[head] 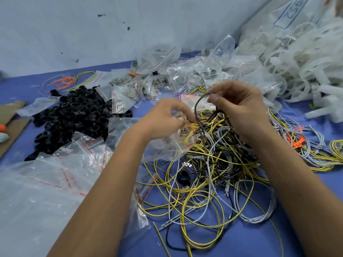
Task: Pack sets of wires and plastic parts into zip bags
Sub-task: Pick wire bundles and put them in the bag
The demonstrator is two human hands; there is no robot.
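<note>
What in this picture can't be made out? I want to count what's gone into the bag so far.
- Zip bag contents, head view: the left hand and crumpled plastic hide most of it; only some yellow wire shows.
- Brown wire ends: the right hand pinches the loop, and its ends vanish into the wire pile.
- Small filled bags: parts too small and blurred to identify.
- Label at top right: cut off by the edge.

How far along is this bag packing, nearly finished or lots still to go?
Some looks done: filled zip bags lie at the back of the table. In hand: the left hand holds a zip bag with yellow wire in it, while the right hand pinches a looped brown wire. Plenty remains: a loose wire tangle, a heap of black plastic rings and empty bags.
</note>
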